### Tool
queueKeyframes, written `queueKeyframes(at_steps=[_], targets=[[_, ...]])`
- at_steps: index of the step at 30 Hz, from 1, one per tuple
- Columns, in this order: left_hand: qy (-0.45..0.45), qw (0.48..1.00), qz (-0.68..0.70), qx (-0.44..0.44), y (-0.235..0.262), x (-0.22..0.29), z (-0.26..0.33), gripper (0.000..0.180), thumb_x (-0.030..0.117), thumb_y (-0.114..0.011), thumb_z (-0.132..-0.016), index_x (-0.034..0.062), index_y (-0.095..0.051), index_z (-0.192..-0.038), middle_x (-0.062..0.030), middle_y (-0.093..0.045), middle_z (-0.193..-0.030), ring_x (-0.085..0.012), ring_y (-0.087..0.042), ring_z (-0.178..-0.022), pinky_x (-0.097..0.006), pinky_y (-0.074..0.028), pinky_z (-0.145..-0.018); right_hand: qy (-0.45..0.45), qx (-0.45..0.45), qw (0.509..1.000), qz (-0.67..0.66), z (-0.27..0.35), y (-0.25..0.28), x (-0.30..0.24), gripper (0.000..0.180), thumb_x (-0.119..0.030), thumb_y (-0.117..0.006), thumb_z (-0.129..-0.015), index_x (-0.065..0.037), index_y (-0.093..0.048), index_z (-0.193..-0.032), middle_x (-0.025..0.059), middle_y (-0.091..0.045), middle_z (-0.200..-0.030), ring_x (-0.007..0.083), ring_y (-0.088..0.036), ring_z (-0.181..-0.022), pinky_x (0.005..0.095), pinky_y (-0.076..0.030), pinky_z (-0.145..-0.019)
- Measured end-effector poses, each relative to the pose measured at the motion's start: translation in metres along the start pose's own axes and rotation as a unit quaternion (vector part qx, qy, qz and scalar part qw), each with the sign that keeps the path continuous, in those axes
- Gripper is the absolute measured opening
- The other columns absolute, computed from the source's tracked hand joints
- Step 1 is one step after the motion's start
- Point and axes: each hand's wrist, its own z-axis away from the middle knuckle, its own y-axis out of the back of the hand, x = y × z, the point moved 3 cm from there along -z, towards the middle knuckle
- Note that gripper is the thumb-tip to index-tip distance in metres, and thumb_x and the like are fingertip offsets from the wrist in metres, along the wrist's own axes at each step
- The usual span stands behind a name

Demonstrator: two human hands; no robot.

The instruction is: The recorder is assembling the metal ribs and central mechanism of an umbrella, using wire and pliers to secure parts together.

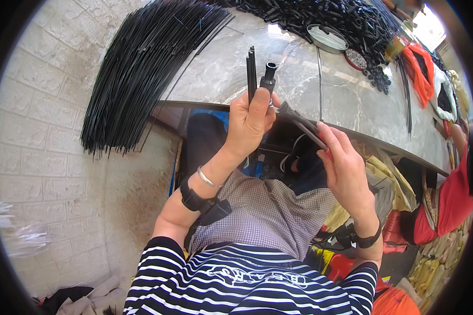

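Observation:
My left hand [249, 123] is closed in front of the table's near edge. Upright in its grip are a few thin black rods [252, 73] and a short black tubular fitting [268, 76] with an open, wider top end. My right hand [344, 168] holds a long dark metal hand tool [302, 123] with a reddish grip, which looks like pliers. The tool's head sits right beside my left fingers, just below the fitting; whether it grips anything there cannot be made out.
A grey marble-patterned table [220, 68] bears a big bundle of thin black rods [152, 73] at left. At the back lie a heap of black plastic parts [320, 16], a round tin [327, 38] and a dish of small pieces [355, 59]. A person in red [452, 194] is at right.

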Motion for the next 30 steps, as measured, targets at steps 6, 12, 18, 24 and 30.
queueKeyframes(at_steps=[6,12,18,24,30], targets=[[-0.004,1.0,0.026,-0.006,0.0,-0.005,0.002,0.051,0.05,-0.048,-0.095,0.0013,-0.058,-0.088,0.0069,-0.038,-0.053,-0.0008,-0.033,-0.045,-0.018,-0.025,-0.041,0.032,0.03,0.996,0.081,0.001,0.002,-0.006,0.049,-0.003,-0.063,-0.082,-0.006,-0.05,-0.129,0.0165,-0.055,-0.112,0.0336,-0.059,-0.096,0.0393,-0.049,-0.08],[-0.005,0.998,0.057,-0.013,0.001,-0.005,0.004,0.04,0.041,-0.051,-0.097,0.0032,-0.059,-0.088,0.0089,-0.035,-0.054,0.0004,-0.029,-0.046,-0.018,-0.023,-0.042,-0.011,-0.007,0.995,0.099,0.002,0.005,-0.011,0.046,-0.003,-0.063,-0.081,-0.005,-0.052,-0.126,0.014,-0.053,-0.099,0.0318,-0.058,-0.084,0.04,-0.049,-0.072],[-0.01,0.999,0.05,-0.018,-0.003,-0.004,0.007,0.038,0.038,-0.049,-0.098,0.0025,-0.06,-0.088,0.0076,-0.039,-0.055,0.0002,-0.034,-0.046,-0.018,-0.026,-0.042,-0.216,-0.24,0.875,-0.36,0.012,-0.011,-0.006,0.037,-0.019,-0.074,-0.081,0.0,-0.053,-0.104,0.0063,-0.052,-0.064,0.0151,-0.059,-0.057,0.0292,-0.043,-0.052],[-0.007,0.994,-0.109,0.001,-0.015,-0.01,0.004,0.052,0.05,-0.042,-0.097,0.0016,-0.06,-0.089,-0.0014,-0.059,-0.071,-0.0059,-0.05,-0.053,-0.018,-0.036,-0.044,-0.116,-0.082,0.969,-0.201,0.031,-0.008,0.01,0.036,-0.018,-0.075,-0.072,-0.002,-0.054,-0.096,0.0067,-0.054,-0.064,0.0136,-0.056,-0.056,0.0292,-0.046,-0.054],[-0.01,0.994,-0.076,0.079,0.016,-0.031,0.009,0.05,0.054,-0.041,-0.096,0.0056,-0.05,-0.093,0.0042,-0.039,-0.063,-0.0048,-0.037,-0.046,-0.018,-0.024,-0.038,-0.001,0.055,0.983,-0.176,0.021,-0.024,0.024,0.024,-0.016,-0.065,-0.081,-0.003,-0.056,-0.099,0.0175,-0.053,-0.084,0.0336,-0.055,-0.082,0.0387,-0.046,-0.071]])
